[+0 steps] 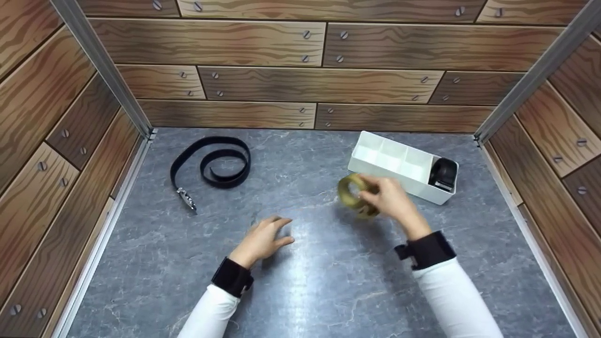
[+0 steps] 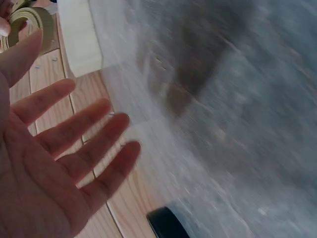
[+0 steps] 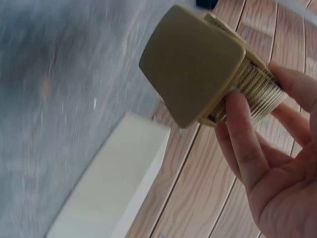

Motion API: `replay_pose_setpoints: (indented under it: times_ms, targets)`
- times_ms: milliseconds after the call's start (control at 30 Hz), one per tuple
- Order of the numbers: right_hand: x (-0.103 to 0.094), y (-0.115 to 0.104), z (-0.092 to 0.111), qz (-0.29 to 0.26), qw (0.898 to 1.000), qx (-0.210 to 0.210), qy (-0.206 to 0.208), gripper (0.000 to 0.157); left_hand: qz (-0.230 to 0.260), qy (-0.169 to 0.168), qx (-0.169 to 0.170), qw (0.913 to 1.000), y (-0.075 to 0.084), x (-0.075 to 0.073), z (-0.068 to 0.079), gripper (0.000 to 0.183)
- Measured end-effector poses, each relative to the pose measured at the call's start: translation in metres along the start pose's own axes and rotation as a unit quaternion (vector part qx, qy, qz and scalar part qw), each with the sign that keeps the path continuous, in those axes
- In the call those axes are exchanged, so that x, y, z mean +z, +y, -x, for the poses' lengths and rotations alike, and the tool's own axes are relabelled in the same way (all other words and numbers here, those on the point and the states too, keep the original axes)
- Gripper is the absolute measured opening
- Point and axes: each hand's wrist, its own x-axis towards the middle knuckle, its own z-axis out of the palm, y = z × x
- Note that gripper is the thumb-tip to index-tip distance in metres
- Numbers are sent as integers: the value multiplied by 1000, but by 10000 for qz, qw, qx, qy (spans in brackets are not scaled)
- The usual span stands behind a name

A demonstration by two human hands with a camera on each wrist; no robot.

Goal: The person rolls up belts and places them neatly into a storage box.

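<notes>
My right hand [image 1: 392, 199] holds a rolled tan webbing belt [image 1: 349, 191] above the tabletop, just in front of the white box. In the right wrist view its flat tan buckle [image 3: 193, 64] faces the camera, and my thumb and fingers pinch the coiled strap [image 3: 256, 91]. My left hand [image 1: 263, 239] hovers over the table with spread, relaxed fingers and nothing in it. The long white box [image 1: 425, 191] has several compartments; a rolled black belt [image 1: 443, 172] fills the rightmost one. At the left lies a second black belt [image 1: 237, 180], loosely coiled, its metal buckle [image 1: 187, 199] towards me.
Wood-patterned panels [image 1: 263, 84] wall in the grey marbled table [image 1: 300, 300] at the back and both sides. Metal posts [image 1: 105, 65] stand at the back corners. The white box lies slanted near the back right.
</notes>
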Motion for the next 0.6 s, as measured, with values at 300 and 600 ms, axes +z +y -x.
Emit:
replay_pose_setpoints:
  times_ms: [300, 600]
  targets:
    - [-54, 32, -21, 267, 9934, 676, 892, 51, -567, 231, -387, 9974, -21, 4, 16, 50]
    - [-79, 62, -43, 624, 9648, 1400, 2138, 51, -757, 282, -542, 9953, -28, 7, 21, 50]
